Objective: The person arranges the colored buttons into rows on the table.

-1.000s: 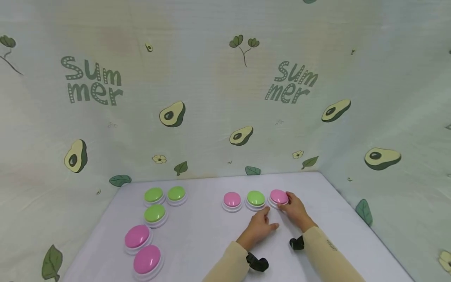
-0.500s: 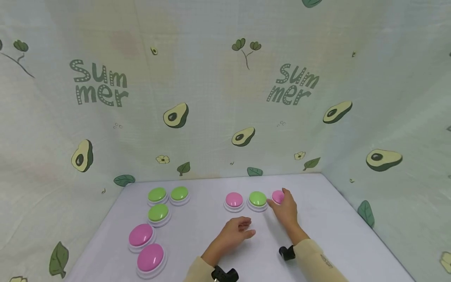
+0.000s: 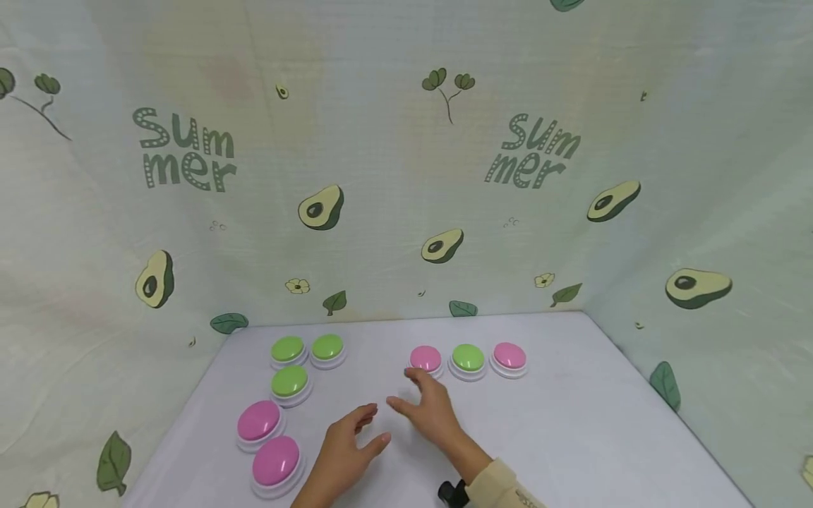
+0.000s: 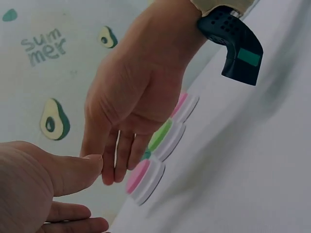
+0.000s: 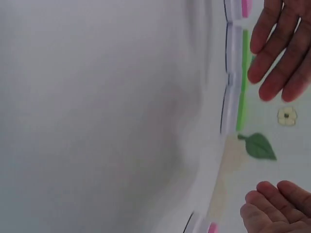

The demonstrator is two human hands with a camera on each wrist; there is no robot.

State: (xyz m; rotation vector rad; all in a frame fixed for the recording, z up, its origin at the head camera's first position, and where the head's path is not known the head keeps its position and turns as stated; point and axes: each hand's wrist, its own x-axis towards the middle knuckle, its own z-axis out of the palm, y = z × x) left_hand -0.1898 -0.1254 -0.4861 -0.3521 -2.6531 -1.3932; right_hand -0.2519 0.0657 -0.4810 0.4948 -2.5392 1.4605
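Observation:
My left hand [image 3: 346, 448] hovers over the table's near middle, fingers loosely bent and thumb apart, holding nothing. Beside it, my right hand [image 3: 432, 413] is in the air with thumb and fingers spread, also holding nothing. Its fingertips overlap the pink push button [image 3: 425, 355] in the head view; contact cannot be told. Further right in that row are a green push button [image 3: 468, 358] and another pink button [image 3: 509, 355]. In the left wrist view, the left hand [image 4: 29, 184] is at lower left and the right hand [image 4: 141, 77] reaches down.
On the left of the white table [image 3: 571, 437] stand more buttons on white bases: a green one [image 3: 289, 381] with two green ones behind, and two pink ones, the nearest [image 3: 276, 461] at the front. A printed cloth [image 3: 381, 155] hangs behind.
My right hand has let go of the right-hand pink button and moved left, past the green one. My left hand has drawn back left and nearer. The buttons stay in place.

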